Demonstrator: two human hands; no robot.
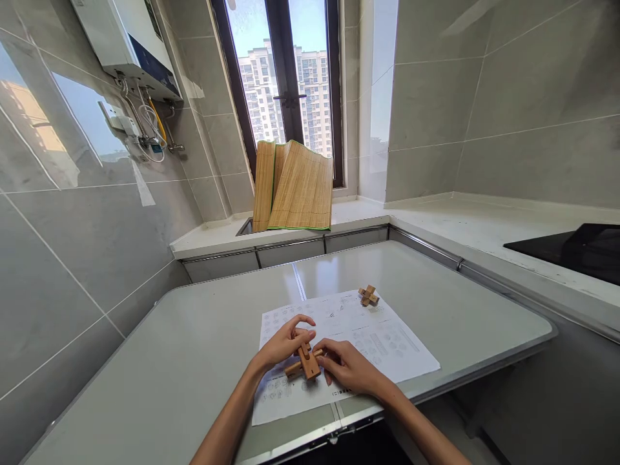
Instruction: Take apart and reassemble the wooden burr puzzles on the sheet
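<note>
A wooden puzzle (305, 363) of crossed bars is held over the near part of a printed sheet (387, 336), which lies on a grey table (194, 361). The left hand (285, 341) is closed on the upper left of the puzzle, its fingertips pinched together on an upright bar, with the forefinger arched above. The right hand (349, 367) is set against the right side, its fingers curled in and pressed on the end of a crosswise bar; whether that bar is gripped or only steadied cannot be told. The step in hand is judged to be the fitting together of the bars, with one piece being seated by the left hand while the rest is braced by the right. How many bars are already locked cannot be read from this view. For the next move, a firm hold on the crossed core is called for, so that the joint is not shaken loose, and the bar under the left fingers must be kept square to its notch before it is slid. A second puzzle (369, 296), already assembled, is seen at the far right corner of the sheet, well apart from both hands. Farther off, a folded bamboo mat (300, 187) is leaned below a window (285, 77), and a black hob (576, 248) is set in the counter at the right.
</note>
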